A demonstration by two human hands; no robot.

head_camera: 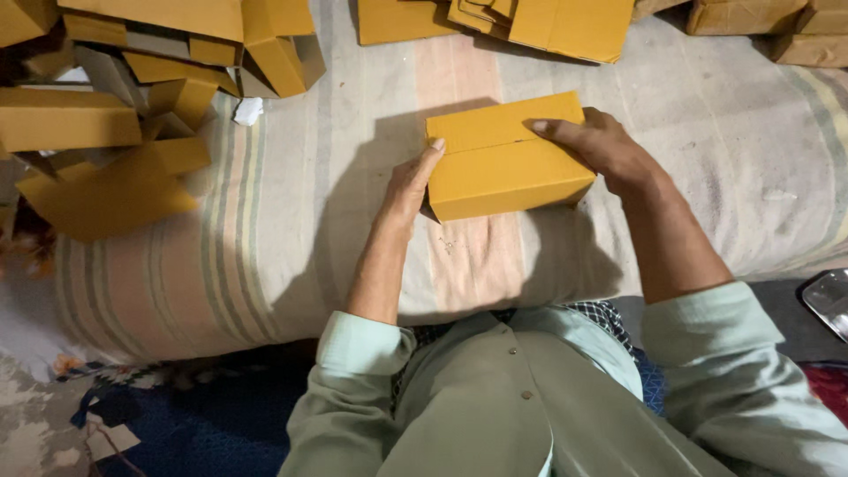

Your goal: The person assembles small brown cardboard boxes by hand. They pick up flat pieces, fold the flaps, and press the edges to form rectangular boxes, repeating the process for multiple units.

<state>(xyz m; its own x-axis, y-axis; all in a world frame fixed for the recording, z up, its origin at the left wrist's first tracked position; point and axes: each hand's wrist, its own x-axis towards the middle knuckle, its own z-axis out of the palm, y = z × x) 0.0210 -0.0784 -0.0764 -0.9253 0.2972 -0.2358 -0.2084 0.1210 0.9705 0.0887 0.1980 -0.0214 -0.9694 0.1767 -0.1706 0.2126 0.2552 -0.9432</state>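
A closed yellow cardboard box (503,163) rests on a striped cloth-covered surface (291,230) in front of me. My left hand (408,185) grips its left end, thumb up on the top edge. On the box's right end, my right hand (601,146) presses down, fingers spread across the folded top flaps. Both sleeves are pale green.
A heap of folded and flat yellow cardboard boxes (115,124) lies at the far left. More flat cardboard pieces (530,22) sit at the top, brown boxes (777,26) at the top right. A shiny metal object (830,300) is at the right edge.
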